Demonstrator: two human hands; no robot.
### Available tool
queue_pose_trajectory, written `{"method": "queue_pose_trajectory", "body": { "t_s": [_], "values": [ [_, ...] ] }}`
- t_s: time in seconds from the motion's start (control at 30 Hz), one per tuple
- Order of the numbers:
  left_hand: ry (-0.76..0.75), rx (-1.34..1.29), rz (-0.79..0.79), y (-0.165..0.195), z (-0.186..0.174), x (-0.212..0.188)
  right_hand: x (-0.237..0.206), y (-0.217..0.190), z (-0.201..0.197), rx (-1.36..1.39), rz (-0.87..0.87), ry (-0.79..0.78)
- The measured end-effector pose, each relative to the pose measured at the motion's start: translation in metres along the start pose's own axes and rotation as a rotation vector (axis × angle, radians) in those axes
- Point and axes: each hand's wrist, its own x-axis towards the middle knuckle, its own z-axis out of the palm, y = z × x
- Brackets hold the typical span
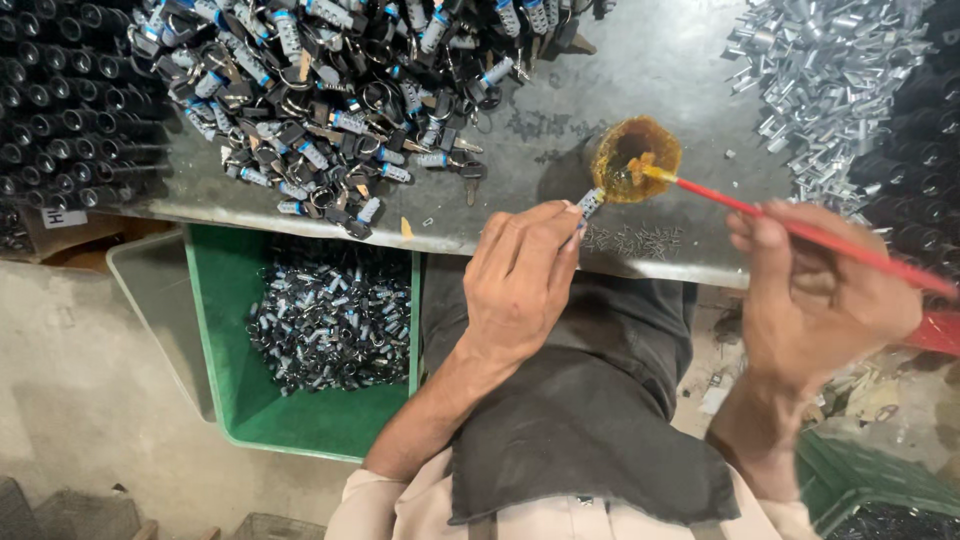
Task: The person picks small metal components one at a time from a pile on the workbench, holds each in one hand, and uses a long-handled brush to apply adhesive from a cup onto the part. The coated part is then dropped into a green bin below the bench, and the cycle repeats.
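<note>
Presently, findings run from nearest to farthest.

Lap: a dark cloth [590,420] covers the knees, below both wrists.

Green bin [225,330]: down and to the left of the left fingers, holding a heap of small lock parts [330,315]; judged to be the finished lot, about a third of the bin floor covered.

Left hand [520,280]: fingers clenched round a small lock cylinder [590,202], only its tip showing past the fingertips, held just beside the cup.

Right hand [820,290]: fingers pinched on a red-handled brush [800,232], the handle running back past the knuckles, somewhat blurred.

Cup [635,158]: small, amber, just beyond the left fingertips; the bristles rest inside it, in yellow grease or glue, I cannot tell which.

Small pins [630,240]: scattered on the metal table [640,60], between the two hands.

Pile of keyed locks [330,90]: beyond and left of the left fingers; large, judged not yet treated.

Silver pieces [830,80]: heaped beyond the right fingers.

Black tubes [60,100]: stacked far left.

Progress: one piece in hand at the coating step; judged well short of halfway.
</note>
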Motion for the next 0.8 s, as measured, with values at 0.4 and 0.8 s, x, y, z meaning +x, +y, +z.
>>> {"method": "queue_pose_trajectory", "body": {
  "t_s": [0.4,0.8],
  "values": [
    [-0.927,0.728,-0.252,-0.08,-0.122,-0.055,-0.024,0.015,0.072,-0.311,-0.16,-0.588],
    [-0.107,0.701,0.078,-0.101,0.035,0.066,-0.034,0.019,0.093,-0.469,-0.257,-0.628]
  ]
}}
